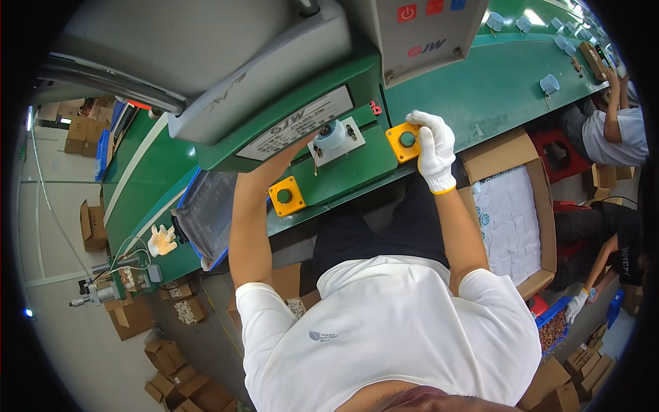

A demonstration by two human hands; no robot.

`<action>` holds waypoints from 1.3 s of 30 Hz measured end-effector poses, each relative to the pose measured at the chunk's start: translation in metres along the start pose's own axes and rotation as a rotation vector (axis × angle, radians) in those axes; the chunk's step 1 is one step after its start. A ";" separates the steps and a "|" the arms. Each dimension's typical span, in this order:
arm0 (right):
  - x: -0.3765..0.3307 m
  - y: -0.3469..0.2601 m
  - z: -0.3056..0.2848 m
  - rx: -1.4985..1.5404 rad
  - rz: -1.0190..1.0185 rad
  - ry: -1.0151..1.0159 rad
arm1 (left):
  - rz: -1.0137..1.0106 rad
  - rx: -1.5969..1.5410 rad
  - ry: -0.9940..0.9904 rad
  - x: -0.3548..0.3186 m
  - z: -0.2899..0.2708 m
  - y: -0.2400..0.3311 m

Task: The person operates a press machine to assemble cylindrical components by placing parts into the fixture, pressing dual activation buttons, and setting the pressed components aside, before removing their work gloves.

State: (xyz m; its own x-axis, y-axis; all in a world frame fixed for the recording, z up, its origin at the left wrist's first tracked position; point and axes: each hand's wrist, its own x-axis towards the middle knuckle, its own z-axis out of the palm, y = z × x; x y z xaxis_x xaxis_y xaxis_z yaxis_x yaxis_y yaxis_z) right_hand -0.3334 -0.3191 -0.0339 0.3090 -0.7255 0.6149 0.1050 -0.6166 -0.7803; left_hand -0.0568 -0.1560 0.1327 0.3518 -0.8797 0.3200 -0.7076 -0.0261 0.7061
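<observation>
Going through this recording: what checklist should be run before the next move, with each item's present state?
1. Light blue cup at the white plate: ok; whether fully seated, cannot tell.
2. Left grip away from the cup: not ok; it reaches in close beside it, by the green machine head.
3. Left fingers off the cup: cannot tell; they are largely hidden.
4. Right grip gloved and holding no part: ok.
5. Right green button uncovered: ok; the glove is beside it.
6. Left green button uncovered: ok; no hand is on it.
</observation>
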 end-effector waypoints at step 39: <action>0.008 -0.004 -0.002 0.139 -0.037 -0.168 | 0.076 0.194 0.282 -0.161 -0.015 -0.085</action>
State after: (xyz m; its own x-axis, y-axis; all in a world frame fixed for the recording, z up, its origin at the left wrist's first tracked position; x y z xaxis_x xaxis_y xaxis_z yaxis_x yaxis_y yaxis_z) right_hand -0.3329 -0.3231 -0.0256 0.4542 -0.6350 0.6248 0.2449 -0.5854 -0.7729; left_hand -0.0446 -0.0049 0.0304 0.4303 -0.7173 0.5480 -0.8319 -0.0795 0.5492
